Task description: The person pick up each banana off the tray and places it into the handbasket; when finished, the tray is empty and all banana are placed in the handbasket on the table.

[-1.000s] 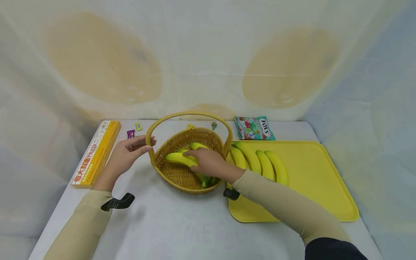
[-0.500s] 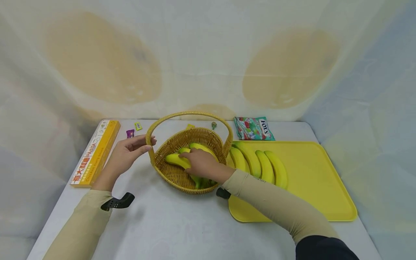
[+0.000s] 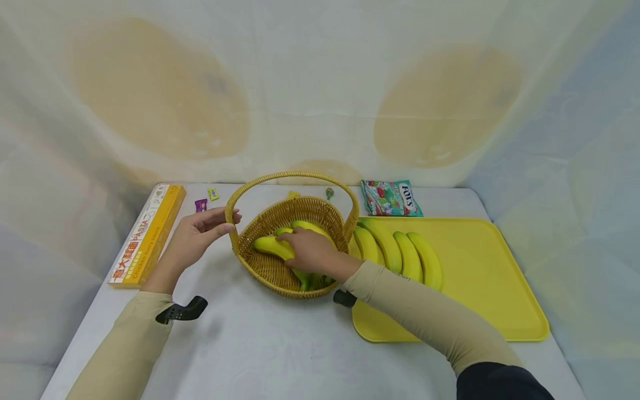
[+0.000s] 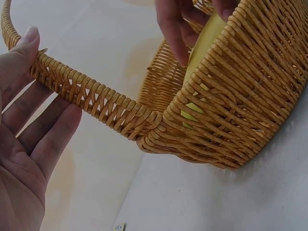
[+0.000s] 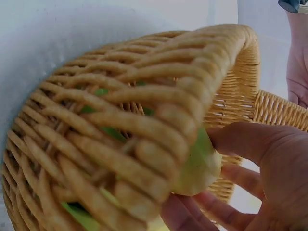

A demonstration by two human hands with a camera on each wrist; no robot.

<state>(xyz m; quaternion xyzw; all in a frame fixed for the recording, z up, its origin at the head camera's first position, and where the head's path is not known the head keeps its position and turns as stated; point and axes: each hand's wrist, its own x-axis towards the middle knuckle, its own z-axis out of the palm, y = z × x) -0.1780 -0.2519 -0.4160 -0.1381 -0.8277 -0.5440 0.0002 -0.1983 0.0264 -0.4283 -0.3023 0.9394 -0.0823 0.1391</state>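
A wicker basket (image 3: 272, 278) with a tall arched handle stands in the middle of the table. My left hand (image 3: 192, 239) pinches the left side of the handle (image 4: 96, 94), thumb on one face and fingers behind. Inside the basket, my right hand (image 3: 312, 250) grips a yellow banana (image 3: 272, 246) from above. The right wrist view shows thumb and fingers on opposite sides of the banana (image 5: 199, 168), just past the woven rim. More bananas lie under and behind that hand, partly hidden by it.
To the right, a yellow tray (image 3: 490, 278) bears several bananas (image 3: 382, 244) along its left side. A candy bag (image 3: 391, 198) lies behind it. At the left is a pasta box (image 3: 148, 236), with small wrapped sweets (image 3: 201, 205) close by. Fabric walls surround the table.
My right hand has moved slightly left and deeper into the basket with the banana, then stayed there. The left hand has kept its place on the handle.
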